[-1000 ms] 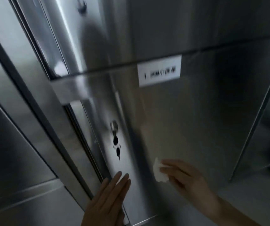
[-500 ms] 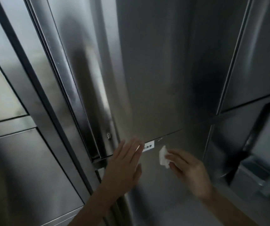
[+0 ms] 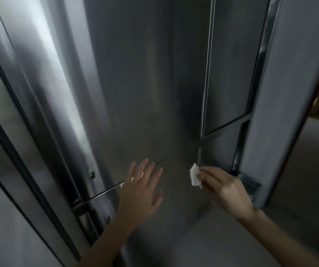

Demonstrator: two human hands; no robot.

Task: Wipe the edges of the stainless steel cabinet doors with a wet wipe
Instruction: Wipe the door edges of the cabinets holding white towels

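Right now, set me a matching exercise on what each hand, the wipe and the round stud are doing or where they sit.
Things:
1. left hand
2. right hand
3. wet wipe
4. round stud

States:
A. pinched at the door's vertical right edge
B. spread flat on the door face
C. fixed near the door's left edge
D. closed on the white wipe

Pairs: 1-B, 2-D, 3-A, 4-C
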